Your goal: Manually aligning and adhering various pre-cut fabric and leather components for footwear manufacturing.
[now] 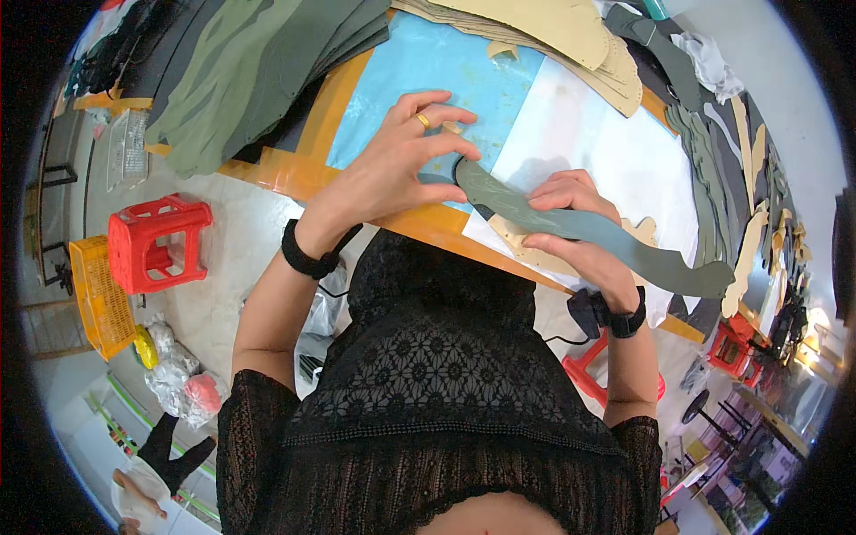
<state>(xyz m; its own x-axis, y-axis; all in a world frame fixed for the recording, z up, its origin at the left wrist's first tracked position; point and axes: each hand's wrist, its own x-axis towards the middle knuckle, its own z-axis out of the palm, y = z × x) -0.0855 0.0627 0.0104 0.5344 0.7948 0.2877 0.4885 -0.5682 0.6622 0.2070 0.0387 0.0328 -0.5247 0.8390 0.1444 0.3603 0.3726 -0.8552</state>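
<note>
A long, wavy dark green strip [571,223], which looks like leather or a similar sheet material, is held slightly above the table's near edge. My right hand [584,209] is closed around its middle, with the fingers on the far side and the thumb on the near side. At the strip's left end, my left hand [401,156] has its thumb and index fingertip at the two edges of the tip, and its other fingers are spread. Beige cut pieces [553,260] lie on white paper [615,160] beneath my right hand, partly hidden by it.
Green sheet pieces [267,71] are stacked at the far left, beige pieces [553,31] at the far middle. More green strips [704,169] lie on the right. A blue sheet [383,98] covers part of the table. A red stool [160,242] and yellow crate [100,299] stand on the floor.
</note>
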